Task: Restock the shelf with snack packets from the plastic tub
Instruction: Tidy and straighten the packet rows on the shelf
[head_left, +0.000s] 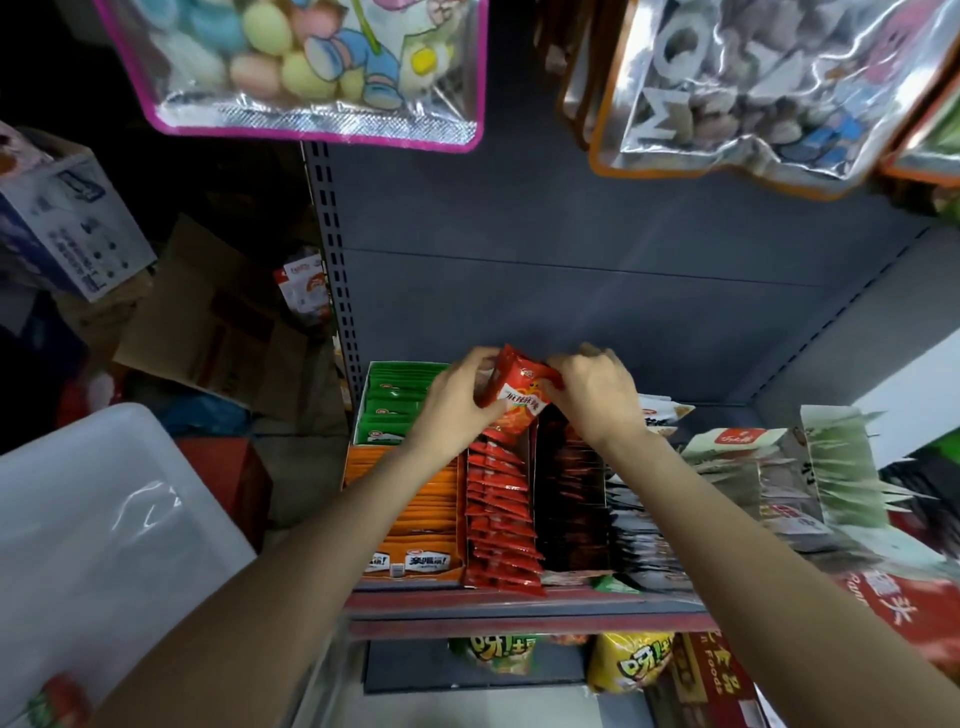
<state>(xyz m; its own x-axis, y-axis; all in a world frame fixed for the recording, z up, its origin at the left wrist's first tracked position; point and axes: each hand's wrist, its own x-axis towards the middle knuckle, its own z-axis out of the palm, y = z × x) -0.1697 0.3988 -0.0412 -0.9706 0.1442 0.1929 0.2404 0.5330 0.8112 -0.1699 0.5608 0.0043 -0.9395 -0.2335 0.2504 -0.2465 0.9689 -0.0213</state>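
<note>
A red snack packet is held upright over the back of a row of red packets on the grey shelf. My left hand grips its left side and my right hand grips its right top corner. The translucent plastic tub sits at the lower left, its contents mostly out of sight.
Display boxes stand beside the red row: orange packets, green packets, dark packets and silver-black packets. Large candy bags hang overhead. Cardboard boxes lie on the floor at left. Yellow snack bags fill the shelf below.
</note>
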